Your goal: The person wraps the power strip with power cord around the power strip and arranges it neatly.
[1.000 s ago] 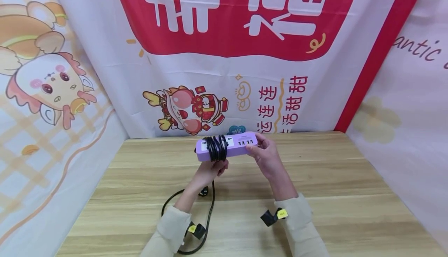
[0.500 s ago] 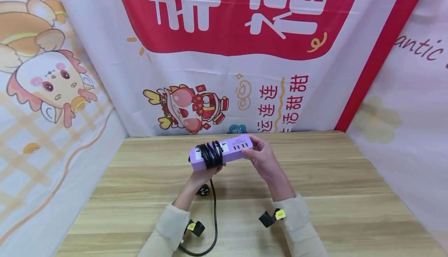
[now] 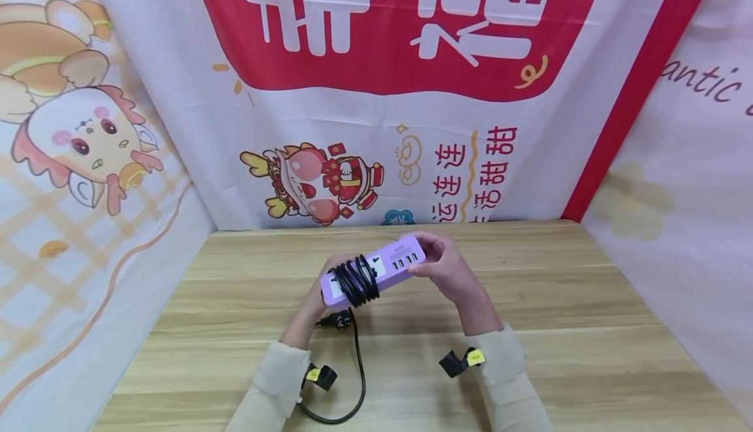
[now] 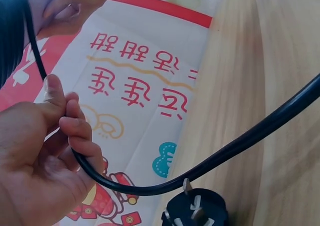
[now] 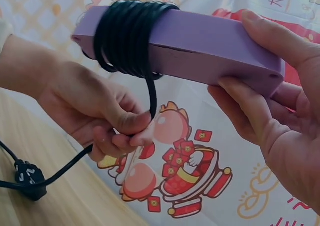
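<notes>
A purple power strip (image 3: 406, 255) with white sockets and USB ports is held tilted above the table, its left end lower. My right hand (image 3: 453, 272) grips its right end, thumb on one side and fingers on the other. Several turns of black cord (image 3: 357, 282) wrap the strip's left half. My left hand (image 5: 95, 103) pinches the loose cord between thumb and fingers just below the wraps; in the head view the strip partly hides this hand. From there the cord (image 4: 240, 148) runs to a loop by the left forearm. The black plug (image 4: 195, 208) hangs near the left wrist.
A wood-grain table (image 3: 576, 327) lies below both hands. Printed fabric hangs stand behind it (image 3: 376, 112) and along both sides. Black straps with yellow tags (image 3: 465, 360) sit at the sleeve cuffs.
The strip has tilted further, its left end dropping toward me. My left hand has swung from below the strip to behind its left end, and the loose cord loop has shifted.
</notes>
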### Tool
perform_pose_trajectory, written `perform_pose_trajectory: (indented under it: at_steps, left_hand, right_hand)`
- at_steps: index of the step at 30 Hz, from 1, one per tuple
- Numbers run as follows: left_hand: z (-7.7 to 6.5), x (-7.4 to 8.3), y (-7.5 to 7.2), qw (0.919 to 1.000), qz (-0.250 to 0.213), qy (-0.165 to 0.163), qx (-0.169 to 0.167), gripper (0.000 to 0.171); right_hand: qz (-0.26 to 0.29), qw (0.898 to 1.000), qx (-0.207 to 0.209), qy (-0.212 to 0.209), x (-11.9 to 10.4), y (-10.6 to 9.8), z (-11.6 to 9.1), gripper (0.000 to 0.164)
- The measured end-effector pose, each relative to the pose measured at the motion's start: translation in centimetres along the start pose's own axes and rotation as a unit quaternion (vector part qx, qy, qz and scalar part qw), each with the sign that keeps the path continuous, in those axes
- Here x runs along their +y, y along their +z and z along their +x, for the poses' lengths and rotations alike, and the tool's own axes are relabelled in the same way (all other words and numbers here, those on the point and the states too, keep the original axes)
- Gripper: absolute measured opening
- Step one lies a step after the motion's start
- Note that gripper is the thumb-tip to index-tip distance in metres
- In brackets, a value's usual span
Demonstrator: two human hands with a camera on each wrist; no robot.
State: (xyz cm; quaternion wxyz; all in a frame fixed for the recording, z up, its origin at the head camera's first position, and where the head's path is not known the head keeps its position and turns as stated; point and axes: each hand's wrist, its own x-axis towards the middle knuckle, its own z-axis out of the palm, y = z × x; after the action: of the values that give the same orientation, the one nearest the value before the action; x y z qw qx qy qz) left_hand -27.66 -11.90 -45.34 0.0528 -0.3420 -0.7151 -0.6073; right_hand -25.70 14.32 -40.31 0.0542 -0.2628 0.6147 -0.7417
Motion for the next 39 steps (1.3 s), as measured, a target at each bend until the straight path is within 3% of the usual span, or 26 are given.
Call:
perform_pose_trajectory:
  at_steps: [1, 3, 7, 14, 20, 23, 27, 33, 39]
  left_hand:
    - [0.4, 0.5, 0.0, 0.9999, 0.012, -0.002, -0.011, 0.028]
    - [0.8, 1.3, 0.0, 0.9982, 0.043, -0.037, -0.017, 0.016]
    - [0.8, 1.0, -0.4, 0.9913, 0.083, -0.102, -0.012, 0.013]
    - [0.9, 0.3, -1.2, 0.9882, 0.082, -0.124, -0.039, 0.012]
    - [1.0, 0.8, -1.2, 0.9810, 0.115, -0.150, -0.043, 0.011]
    - [1.0, 1.1, -1.1, 0.9786, 0.134, -0.152, -0.036, 0.010]
    - [1.0, 1.6, -0.9, 0.9759, 0.161, -0.145, -0.026, 0.009]
    - [1.1, 2.3, -0.7, 0.9708, 0.192, -0.143, -0.018, 0.008]
    - [1.2, 2.6, -0.6, 0.9656, 0.227, -0.127, -0.009, 0.012]
  right_hand:
    - [-0.008, 1.000, -0.007, -0.004, 0.0, 0.0, 0.0, 0.045]
    - [-0.019, 1.000, -0.017, -0.005, 0.1, -0.1, 0.0, 0.045]
    - [-0.041, 0.999, -0.031, 0.003, 0.1, -0.3, -0.1, 0.047]
    - [-0.095, 0.993, -0.076, -0.004, 0.0, -0.6, -0.2, 0.053]
    - [-0.182, 0.977, -0.108, 0.008, -0.1, -0.3, -0.2, 0.050]
    - [-0.209, 0.971, -0.112, 0.024, -0.2, -0.1, -0.2, 0.051]
    - [-0.215, 0.970, -0.106, 0.035, -0.2, -0.1, -0.2, 0.051]
    - [-0.227, 0.968, -0.098, 0.043, -0.4, -0.3, -0.3, 0.051]
    - [-0.268, 0.959, -0.080, 0.039, -0.1, -0.5, -0.2, 0.053]
